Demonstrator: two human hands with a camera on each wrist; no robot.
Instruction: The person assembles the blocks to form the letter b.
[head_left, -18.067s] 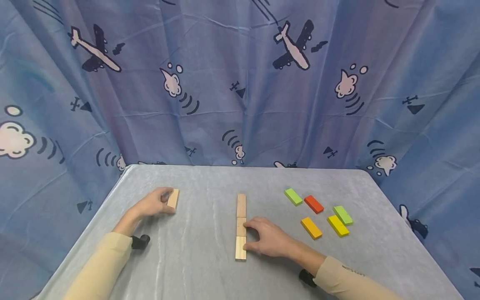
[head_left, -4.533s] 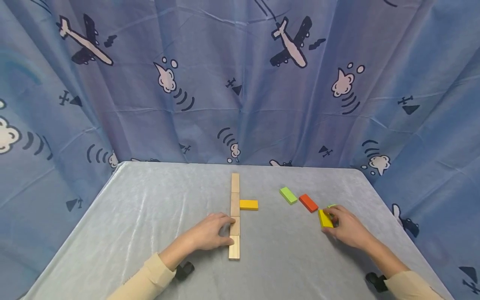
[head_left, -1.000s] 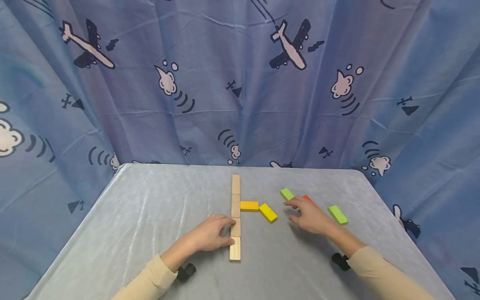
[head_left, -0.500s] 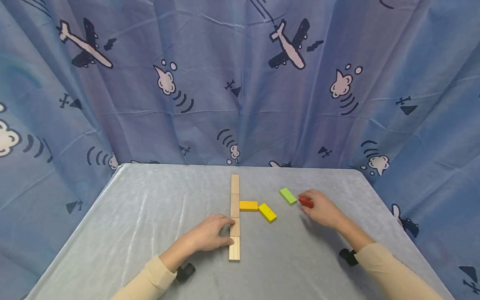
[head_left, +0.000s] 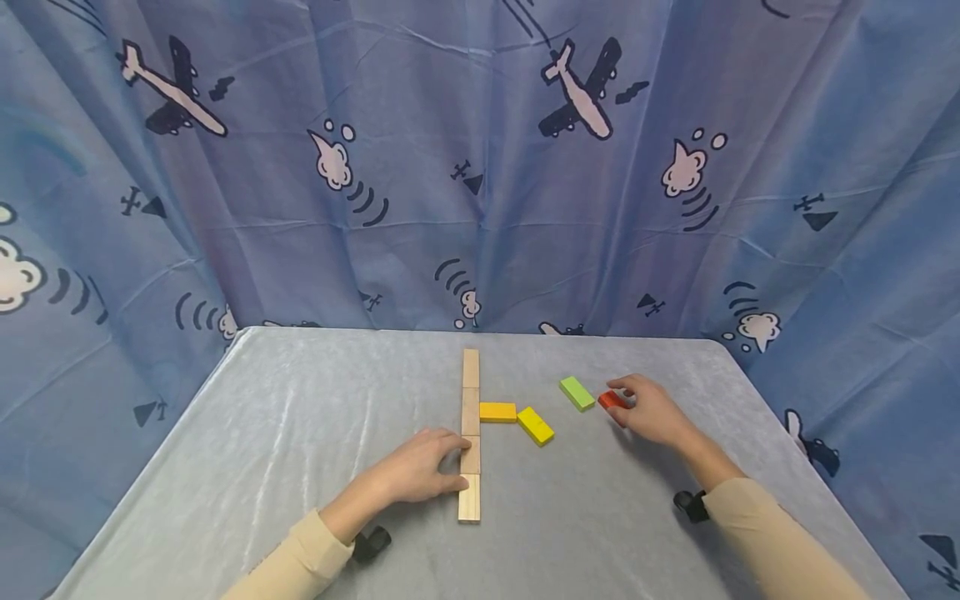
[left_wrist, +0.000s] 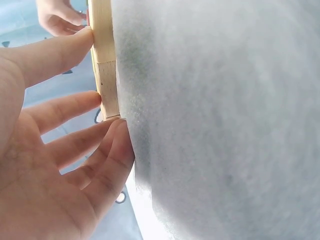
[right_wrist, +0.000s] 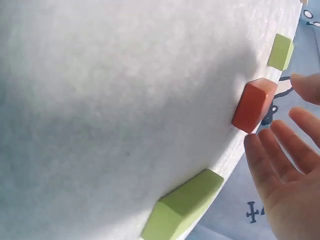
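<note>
At the frame's lower centre, my left hand (head_left: pixel 416 467) rests spread against the wooden row (head_left: pixel 471 425), apparently steadying it; at right, my right hand (head_left: pixel 651 410), unclamped, stands parted at the red block (right_wrist: pixel 253 106).

Curtained workspace: cloth-covered table (head_left: pixel 315 392), airplane-print curtain (head_left: pixel 405 167).

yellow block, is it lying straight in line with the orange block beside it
No, the head view shows the yellow block slanting, while the orange block lies square to the wooden row.
</note>
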